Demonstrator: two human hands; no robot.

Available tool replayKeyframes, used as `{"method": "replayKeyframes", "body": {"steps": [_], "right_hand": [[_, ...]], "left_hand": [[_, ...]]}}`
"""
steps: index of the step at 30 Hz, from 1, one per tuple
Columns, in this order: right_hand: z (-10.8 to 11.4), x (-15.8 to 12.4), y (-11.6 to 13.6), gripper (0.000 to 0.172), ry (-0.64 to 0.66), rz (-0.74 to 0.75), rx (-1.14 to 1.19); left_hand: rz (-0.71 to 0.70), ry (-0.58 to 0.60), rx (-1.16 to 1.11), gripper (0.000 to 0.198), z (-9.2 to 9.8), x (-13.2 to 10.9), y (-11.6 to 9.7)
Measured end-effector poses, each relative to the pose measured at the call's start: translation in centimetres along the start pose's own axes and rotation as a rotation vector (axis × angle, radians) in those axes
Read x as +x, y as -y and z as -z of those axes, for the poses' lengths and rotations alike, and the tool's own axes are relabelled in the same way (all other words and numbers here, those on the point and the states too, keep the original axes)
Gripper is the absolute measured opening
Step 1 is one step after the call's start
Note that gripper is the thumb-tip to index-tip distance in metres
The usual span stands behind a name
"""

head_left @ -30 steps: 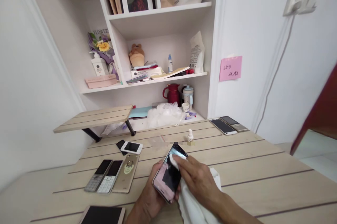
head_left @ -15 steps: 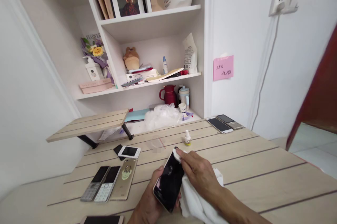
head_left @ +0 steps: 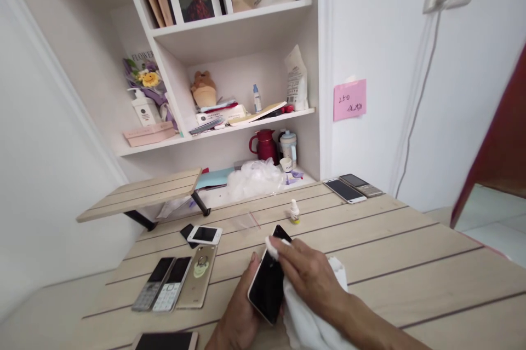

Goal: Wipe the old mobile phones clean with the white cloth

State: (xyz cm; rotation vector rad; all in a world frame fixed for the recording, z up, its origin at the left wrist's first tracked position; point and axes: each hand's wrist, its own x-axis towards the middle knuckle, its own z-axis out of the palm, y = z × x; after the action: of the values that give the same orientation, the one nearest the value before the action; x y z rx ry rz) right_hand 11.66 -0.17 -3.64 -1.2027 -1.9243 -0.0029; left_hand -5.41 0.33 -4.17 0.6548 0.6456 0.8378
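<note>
A smartphone [head_left: 265, 287] with a dark screen is tilted above the table, held along its edges by my left hand [head_left: 240, 309]. My right hand [head_left: 308, 273] pinches a white cloth [head_left: 306, 317] and presses a fold of it on the upper part of the screen. The rest of the cloth hangs below my right palm. Beyond the phone stands a small white spray bottle [head_left: 295, 212] with a yellowish base. Close to it lies a clear plastic zip bag [head_left: 246, 221].
Left of my hands lie a gold phone [head_left: 198, 279], two keypad phones [head_left: 172, 284] and a white phone [head_left: 205, 235]. Another phone [head_left: 166, 341] is at the near edge. Two phones [head_left: 345, 190] lie at the back right. A small wooden riser [head_left: 143, 191] stands at the back left.
My right hand has slid the cloth from the phone's top edge a little down and left over the screen. The camera view has shifted slightly.
</note>
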Motion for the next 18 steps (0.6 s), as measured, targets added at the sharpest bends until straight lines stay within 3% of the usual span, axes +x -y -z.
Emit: {"method": "replayKeyframes", "body": {"steps": [2, 4, 8, 11, 15, 18], "right_hand": [[-0.3, 0.3, -0.7, 0.039, -0.077, -0.094, 0.033], [-0.2, 0.3, -0.4, 0.04, -0.051, -0.08, 0.069], [0.9, -0.4, 2.5, 0.043, 0.215, 0.19, 0.01], [1.3, -0.7, 3.6, 0.043, 0.28, 0.28, -0.05], [0.6, -0.2, 1.5, 0.046, 0.114, 0.078, -0.054], [0.1, 0.3, -0.2, 0.041, -0.03, -0.102, -0.037]], "left_hand": [[0.025, -0.014, 0.017, 0.049, 0.0, -0.1, 0.2], [0.011, -0.001, -0.012, 0.045, 0.2, -0.1, 0.2], [0.033, 0.057, -0.086, 0.051, 0.3, 0.0, -0.2], [0.077, 0.089, -0.116, 0.054, -0.1, -0.1, -0.5], [-0.012, -0.01, -0.048, 0.041, -0.8, -0.5, -0.6], [0.058, -0.034, 0.046, 0.044, -0.9, -0.7, -0.4]]}}
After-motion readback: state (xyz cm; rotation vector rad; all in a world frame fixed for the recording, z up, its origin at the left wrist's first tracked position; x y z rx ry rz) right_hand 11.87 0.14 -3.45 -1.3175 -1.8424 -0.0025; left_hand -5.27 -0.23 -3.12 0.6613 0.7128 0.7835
